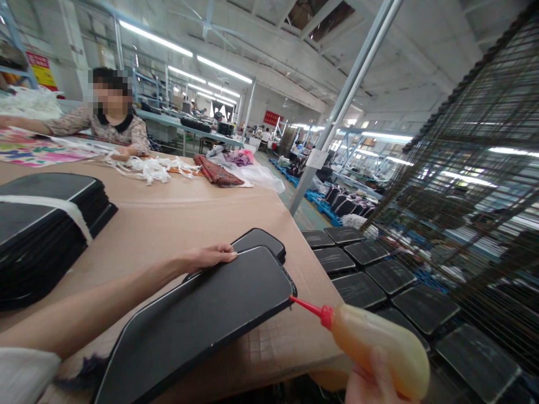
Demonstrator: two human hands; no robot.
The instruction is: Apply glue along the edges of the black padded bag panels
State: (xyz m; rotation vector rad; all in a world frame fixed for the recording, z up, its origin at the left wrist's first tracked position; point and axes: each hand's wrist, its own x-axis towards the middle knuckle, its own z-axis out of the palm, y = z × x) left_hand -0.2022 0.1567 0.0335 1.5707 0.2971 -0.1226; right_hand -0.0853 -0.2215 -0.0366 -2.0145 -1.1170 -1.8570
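Note:
My left hand (213,256) grips the upper edge of a black rounded panel (202,314), thumb on its face and the other fingers hidden behind. The panel is tilted above the table. Under its far end lies another black panel (259,242). In my right hand (370,381), at the bottom edge, is a squeeze bottle (381,348) of yellowish liquid with a red pointed nozzle (309,306). The nozzle's tip is at the panel's right corner, on its rim. Part of my right hand is cut off by the frame.
A strapped stack of black panels (46,230) stands on the brown table (177,207) at left. Across it sits a person (115,120) near white strips (154,168) and patterned fabric (219,171). Rows of panels (387,275), a metal post (345,95) and a wire rack (471,146) are at right.

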